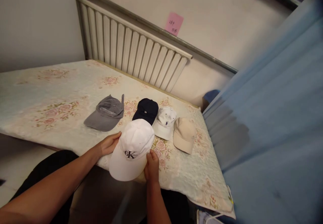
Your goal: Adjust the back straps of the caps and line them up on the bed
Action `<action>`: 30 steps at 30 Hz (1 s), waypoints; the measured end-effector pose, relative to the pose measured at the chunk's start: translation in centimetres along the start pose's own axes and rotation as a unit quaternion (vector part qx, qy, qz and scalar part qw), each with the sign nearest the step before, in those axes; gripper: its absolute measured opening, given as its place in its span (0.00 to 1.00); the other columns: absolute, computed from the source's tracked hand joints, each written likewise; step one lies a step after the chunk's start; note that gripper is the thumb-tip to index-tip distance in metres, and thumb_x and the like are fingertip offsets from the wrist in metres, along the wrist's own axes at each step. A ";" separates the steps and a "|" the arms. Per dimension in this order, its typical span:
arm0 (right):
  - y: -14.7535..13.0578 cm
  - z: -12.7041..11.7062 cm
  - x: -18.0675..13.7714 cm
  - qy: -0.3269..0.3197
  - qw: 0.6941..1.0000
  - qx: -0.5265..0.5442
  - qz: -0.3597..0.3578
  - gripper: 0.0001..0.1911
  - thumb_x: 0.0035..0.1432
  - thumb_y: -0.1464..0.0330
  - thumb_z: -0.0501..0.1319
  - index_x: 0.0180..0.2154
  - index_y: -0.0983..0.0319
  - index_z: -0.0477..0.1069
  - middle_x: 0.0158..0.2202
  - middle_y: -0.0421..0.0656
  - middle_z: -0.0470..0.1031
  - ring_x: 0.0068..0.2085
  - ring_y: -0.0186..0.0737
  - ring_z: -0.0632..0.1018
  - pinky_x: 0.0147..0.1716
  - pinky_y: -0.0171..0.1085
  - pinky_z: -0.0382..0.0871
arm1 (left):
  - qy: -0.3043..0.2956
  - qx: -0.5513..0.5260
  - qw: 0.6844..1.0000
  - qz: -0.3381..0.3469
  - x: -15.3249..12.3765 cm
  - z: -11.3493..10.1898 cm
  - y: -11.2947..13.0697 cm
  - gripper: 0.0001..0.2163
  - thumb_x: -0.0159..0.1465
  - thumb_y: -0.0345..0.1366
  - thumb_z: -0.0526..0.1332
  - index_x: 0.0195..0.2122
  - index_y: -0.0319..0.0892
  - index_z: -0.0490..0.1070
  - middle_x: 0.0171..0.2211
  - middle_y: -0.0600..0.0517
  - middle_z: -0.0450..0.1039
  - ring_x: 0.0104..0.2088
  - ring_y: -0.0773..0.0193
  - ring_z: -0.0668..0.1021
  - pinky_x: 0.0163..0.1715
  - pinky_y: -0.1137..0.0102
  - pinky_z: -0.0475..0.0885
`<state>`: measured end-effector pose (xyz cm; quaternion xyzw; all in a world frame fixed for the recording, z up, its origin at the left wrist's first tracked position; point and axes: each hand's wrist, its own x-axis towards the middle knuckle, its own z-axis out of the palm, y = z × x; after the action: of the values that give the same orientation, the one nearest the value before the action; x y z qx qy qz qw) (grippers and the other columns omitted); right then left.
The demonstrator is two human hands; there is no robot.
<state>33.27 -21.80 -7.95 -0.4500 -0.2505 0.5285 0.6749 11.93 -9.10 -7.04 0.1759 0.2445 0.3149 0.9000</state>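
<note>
Between my two hands is a white baseball cap (137, 138) with dark "CK" lettering, its brim tilted toward me over the near edge of the bed. My left hand (110, 144) grips the cap's left side, fingers partly hidden behind it. On the right side, my right hand (152, 165) pinches the edge near the brim. Behind it lie a navy cap (146, 109), partly covered by the held cap, and another white cap (165, 121) with a small blue emblem. A beige cap (184, 133) rests at the right, and a grey cap (107, 113) with its strap sticking up at the left.
The caps lie on a bed with a floral cover (60, 92). A white radiator (133, 45) runs along the wall behind, with a pink note (174, 23) above it. At the right hangs a blue curtain (264, 116). A cord (214, 216) shows at the bed's lower right corner.
</note>
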 end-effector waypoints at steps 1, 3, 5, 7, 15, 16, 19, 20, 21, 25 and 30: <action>0.2 -0.1 0.0 0.005 1.000 0.007 0.001 0.14 0.49 0.65 0.63 0.39 0.64 0.74 0.34 0.42 0.79 0.33 0.38 0.75 0.35 0.36 0.69 | -0.004 0.002 1.000 0.009 -0.3 0.1 -0.2 0.22 0.66 0.36 0.57 0.59 0.31 0.63 0.45 0.37 0.78 0.48 0.48 0.79 0.53 0.56 0.70; 0.4 -0.2 0.1 0.014 1.000 0.021 0.000 0.15 0.48 0.65 0.64 0.39 0.64 0.73 0.34 0.43 0.79 0.33 0.38 0.76 0.36 0.36 0.69 | -0.010 0.008 0.999 0.030 -0.9 0.3 -0.5 0.21 0.65 0.34 0.58 0.58 0.31 0.65 0.46 0.37 0.78 0.48 0.49 0.79 0.53 0.57 0.70; 0.7 -0.3 0.2 0.015 0.999 0.030 -0.004 0.16 0.48 0.65 0.64 0.40 0.64 0.74 0.34 0.42 0.79 0.32 0.37 0.76 0.36 0.36 0.69 | -0.008 0.019 0.998 0.055 -1.2 0.2 -0.8 0.20 0.63 0.32 0.60 0.57 0.32 0.66 0.46 0.38 0.78 0.47 0.50 0.79 0.53 0.58 0.71; 0.8 -0.3 0.2 0.012 0.999 0.033 -0.007 0.16 0.48 0.64 0.65 0.40 0.64 0.74 0.33 0.42 0.79 0.32 0.37 0.76 0.36 0.37 0.70 | 0.004 0.030 0.996 0.079 -1.5 0.1 -1.0 0.19 0.62 0.29 0.62 0.55 0.32 0.68 0.45 0.38 0.78 0.46 0.52 0.80 0.51 0.60 0.72; 0.8 -0.3 0.2 0.030 0.999 0.027 -0.014 0.16 0.47 0.64 0.66 0.39 0.64 0.73 0.34 0.42 0.79 0.34 0.37 0.77 0.38 0.37 0.70 | 0.015 0.065 0.991 0.116 -2.1 -0.5 -1.5 0.10 0.61 0.29 0.63 0.43 0.32 0.75 0.39 0.39 0.80 0.42 0.53 0.81 0.46 0.62 0.75; 0.8 -0.3 0.2 0.031 0.999 0.027 -0.018 0.16 0.47 0.64 0.66 0.39 0.64 0.73 0.34 0.41 0.79 0.34 0.37 0.77 0.38 0.37 0.70 | 0.016 0.069 0.990 0.118 -2.2 -0.5 -1.6 0.08 0.61 0.28 0.63 0.41 0.32 0.75 0.38 0.40 0.80 0.41 0.54 0.81 0.46 0.62 0.75; 0.8 -0.3 0.2 0.028 0.999 0.027 -0.023 0.16 0.46 0.64 0.66 0.39 0.64 0.74 0.33 0.42 0.79 0.33 0.37 0.77 0.37 0.37 0.70 | 0.018 0.076 0.989 0.124 -2.5 -0.4 -1.7 0.06 0.60 0.27 0.63 0.38 0.33 0.75 0.36 0.40 0.80 0.41 0.55 0.81 0.45 0.63 0.76; 0.8 -0.3 0.1 0.030 0.999 0.028 -0.023 0.17 0.46 0.64 0.67 0.39 0.64 0.74 0.33 0.42 0.79 0.33 0.37 0.77 0.37 0.37 0.70 | 0.020 0.077 0.989 0.124 -2.6 -0.3 -1.7 0.05 0.60 0.27 0.63 0.38 0.33 0.75 0.36 0.40 0.80 0.41 0.55 0.81 0.45 0.64 0.76; 0.9 -0.3 0.2 0.034 0.999 0.029 -0.022 0.17 0.46 0.64 0.67 0.39 0.64 0.74 0.33 0.42 0.79 0.33 0.37 0.77 0.37 0.37 0.70 | 0.025 0.079 0.989 0.123 -2.7 -0.2 -1.8 0.05 0.60 0.27 0.63 0.38 0.33 0.74 0.36 0.40 0.79 0.41 0.54 0.81 0.45 0.64 0.76; 1.0 -0.2 0.3 0.053 0.998 0.039 -0.020 0.17 0.44 0.65 0.67 0.39 0.63 0.73 0.33 0.41 0.79 0.32 0.37 0.77 0.35 0.36 0.71 | 0.053 0.095 0.986 0.123 -3.1 0.1 -2.0 0.08 0.57 0.24 0.65 0.39 0.33 0.74 0.36 0.41 0.79 0.40 0.54 0.81 0.43 0.64 0.76; 1.2 -0.4 0.4 0.058 0.997 0.046 -0.015 0.16 0.44 0.67 0.66 0.38 0.63 0.73 0.31 0.40 0.79 0.29 0.35 0.76 0.32 0.34 0.69 | 0.047 0.103 0.988 0.104 -3.4 -0.3 -2.2 0.13 0.54 0.25 0.67 0.41 0.37 0.74 0.39 0.44 0.80 0.43 0.55 0.81 0.43 0.67 0.76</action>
<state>33.11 -21.56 -9.20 -0.4444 -0.1933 0.5022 0.7162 10.49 -12.89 -7.22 0.2775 0.2984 0.3879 0.8267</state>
